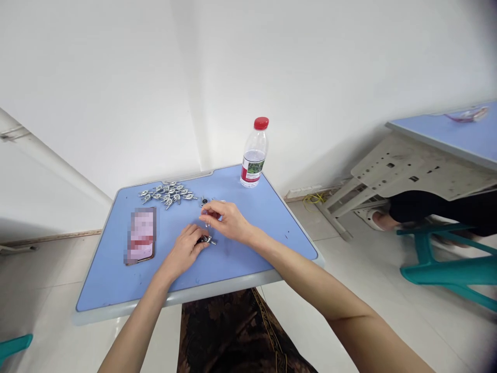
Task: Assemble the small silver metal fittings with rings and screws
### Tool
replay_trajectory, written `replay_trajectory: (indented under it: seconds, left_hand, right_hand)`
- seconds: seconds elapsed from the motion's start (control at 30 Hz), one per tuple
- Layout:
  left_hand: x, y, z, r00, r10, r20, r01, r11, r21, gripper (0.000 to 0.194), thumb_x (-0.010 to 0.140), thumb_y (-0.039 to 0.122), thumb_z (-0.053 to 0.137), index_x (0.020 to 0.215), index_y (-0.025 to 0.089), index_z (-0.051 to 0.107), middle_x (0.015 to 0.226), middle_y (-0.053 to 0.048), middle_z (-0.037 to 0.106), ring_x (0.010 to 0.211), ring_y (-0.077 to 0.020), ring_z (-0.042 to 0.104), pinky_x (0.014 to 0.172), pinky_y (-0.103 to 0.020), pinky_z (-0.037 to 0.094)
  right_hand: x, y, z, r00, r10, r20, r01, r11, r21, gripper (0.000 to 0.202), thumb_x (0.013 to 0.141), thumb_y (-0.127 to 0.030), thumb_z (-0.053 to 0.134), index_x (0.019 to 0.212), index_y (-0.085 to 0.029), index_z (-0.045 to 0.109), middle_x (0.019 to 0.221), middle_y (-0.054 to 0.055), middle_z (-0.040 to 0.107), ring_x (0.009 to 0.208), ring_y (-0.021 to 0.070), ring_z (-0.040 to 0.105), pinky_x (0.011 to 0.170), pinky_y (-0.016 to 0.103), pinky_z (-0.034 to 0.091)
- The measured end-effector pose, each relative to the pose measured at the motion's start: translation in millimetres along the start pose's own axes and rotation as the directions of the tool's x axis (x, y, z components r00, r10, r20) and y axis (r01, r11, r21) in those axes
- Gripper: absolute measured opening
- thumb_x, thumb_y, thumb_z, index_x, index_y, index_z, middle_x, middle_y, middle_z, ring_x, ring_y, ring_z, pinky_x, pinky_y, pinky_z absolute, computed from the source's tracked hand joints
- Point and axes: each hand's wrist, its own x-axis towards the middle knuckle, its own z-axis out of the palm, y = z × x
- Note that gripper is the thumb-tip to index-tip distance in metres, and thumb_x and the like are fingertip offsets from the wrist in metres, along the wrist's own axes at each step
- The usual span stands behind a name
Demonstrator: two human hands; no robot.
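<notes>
On the blue table (116,280), left of your hands, lay a phone (141,235), with a heap of small metal clips (167,192) behind it. Your left hand (186,248) gripped narrowly on a small metal piece (207,240) against the table; I judged you were mid-assembly. Your right hand (225,217) pinched something too small to identify. Next would call for steady fingertip alignment. A bottle (254,153) stood beyond.

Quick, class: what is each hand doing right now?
Left hand: closed on a small metal clip on the table.
Right hand: pinching a small part, too tiny to identify.
</notes>
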Motion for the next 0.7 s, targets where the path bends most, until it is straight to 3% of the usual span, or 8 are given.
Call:
replay_trajectory:
  seconds: [0.37, 0.7]
  left_hand:
    - [7.6, -2.7, -8.8, 0.993, -0.061, 0.097, 0.074, 0.988, -0.132, 0.022, 0.091, 0.038, 0.046, 0.096, 0.019, 0.057, 0.092, -0.004, 0.059, 0.089, -0.0197, 0.053, 0.085, -0.034, 0.039]
    - [8.6, -3.3, -7.1, 0.994, -0.049, 0.095, 0.06, 0.991, -0.118, 0.02, 0.09, 0.036, 0.05, 0.095, 0.019, 0.058, 0.092, -0.004, 0.059, 0.089, -0.0199, 0.052, 0.086, -0.035, 0.036]
  right_hand:
    - [10.5, 7.6, 0.3, 0.963, 0.263, 0.052, -0.268, 0.953, 0.141, 0.017, 0.087, -0.033, 0.056, 0.082, -0.016, 0.056, 0.062, -0.005, 0.057, 0.05, 0.0073, 0.051, 0.054, 0.021, 0.039]
    - [9.6, 9.0, 1.6, 0.946, 0.309, 0.096, -0.323, 0.925, 0.199, 0.016, 0.087, -0.031, 0.056, 0.08, -0.017, 0.053, 0.06, -0.006, 0.056, 0.047, 0.0073, 0.052, 0.054, 0.021, 0.042]
